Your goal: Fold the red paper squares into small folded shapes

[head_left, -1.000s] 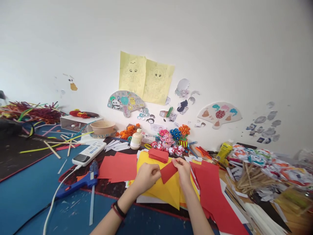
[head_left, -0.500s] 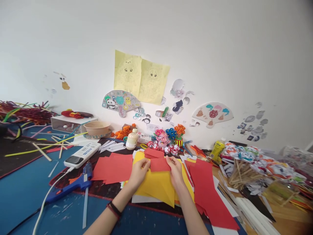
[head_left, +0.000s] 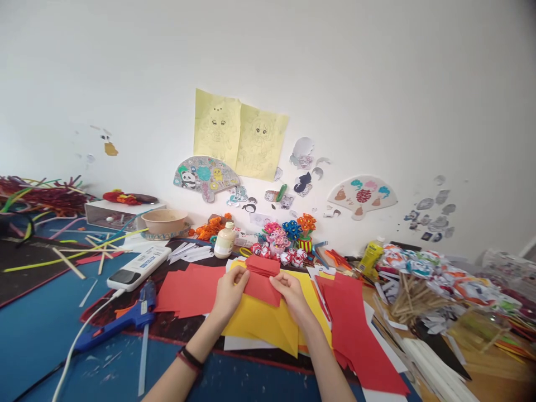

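Between both hands is a small piece of red paper, held above yellow sheets. My left hand pinches its left edge between thumb and fingers. On the opposite side, my right hand grips the upper right edge, with its fingers bent inward. Just beyond the held piece lies a stack of small red papers. Larger red sheets rest to the left of my left hand, and more red sheets are spread to the right of my right forearm.
A blue glue gun and a white power strip with a trailing cable lie at left. Behind the papers stand a glue bottle and pipe-cleaner flowers. Wrapped bundles on sticks and a yellow bottle occupy the right side.
The held red paper now shows more of its surface, reaching lower and tilted. My right hand has shifted left along its edge, and my left hand has moved slightly left.
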